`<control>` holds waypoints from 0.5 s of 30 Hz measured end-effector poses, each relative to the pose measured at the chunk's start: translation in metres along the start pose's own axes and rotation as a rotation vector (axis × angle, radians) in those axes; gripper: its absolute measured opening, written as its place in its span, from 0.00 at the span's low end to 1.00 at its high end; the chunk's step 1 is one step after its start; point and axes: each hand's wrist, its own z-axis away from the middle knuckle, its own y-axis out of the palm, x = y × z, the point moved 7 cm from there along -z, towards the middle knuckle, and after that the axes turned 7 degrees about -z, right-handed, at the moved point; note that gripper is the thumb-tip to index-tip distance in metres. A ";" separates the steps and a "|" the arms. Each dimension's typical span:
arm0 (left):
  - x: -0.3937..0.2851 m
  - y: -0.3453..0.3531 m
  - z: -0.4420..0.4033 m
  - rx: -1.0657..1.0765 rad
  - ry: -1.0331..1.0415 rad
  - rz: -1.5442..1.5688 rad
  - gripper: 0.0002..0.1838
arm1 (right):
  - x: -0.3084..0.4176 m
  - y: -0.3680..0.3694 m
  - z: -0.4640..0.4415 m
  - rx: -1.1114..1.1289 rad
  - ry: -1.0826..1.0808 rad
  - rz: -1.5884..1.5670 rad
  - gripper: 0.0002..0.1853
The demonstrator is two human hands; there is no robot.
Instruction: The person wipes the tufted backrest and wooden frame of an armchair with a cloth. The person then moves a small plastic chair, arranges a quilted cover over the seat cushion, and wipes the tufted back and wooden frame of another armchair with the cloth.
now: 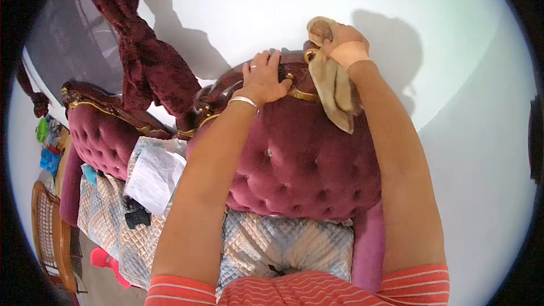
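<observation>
My right hand (347, 41) grips a beige, stained cloth (335, 88) at the top of the sofa's carved wooden frame. The cloth's loose end hangs down over the tufted backrest (300, 153), which is burgundy with buttons. Fingers spread, my left hand (265, 79) rests on the carved wooden trim (226, 82) with gold edging, to the left of the cloth. A ring and a silver bangle are on that hand and wrist. Part of the frame behind the cloth is hidden.
A knotted maroon curtain (139, 45) hangs at the left. Papers (154, 177) and a black object (137, 219) lie on the quilted seat cover (289, 241). A wooden chair (51, 232) with a woven back stands far left. The white wall (272, 5) is directly behind the sofa.
</observation>
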 end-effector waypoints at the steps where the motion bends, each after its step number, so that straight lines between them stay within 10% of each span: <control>1: -0.007 0.001 0.006 0.056 -0.016 -0.028 0.46 | -0.006 0.003 0.002 -0.014 0.005 -0.035 0.23; 8: -0.007 0.003 0.010 0.048 0.003 -0.034 0.50 | -0.142 0.036 0.039 -0.193 -0.011 -0.189 0.28; 15: -0.011 0.003 0.008 0.021 -0.011 -0.039 0.51 | -0.107 0.020 0.036 -0.121 0.038 -0.092 0.26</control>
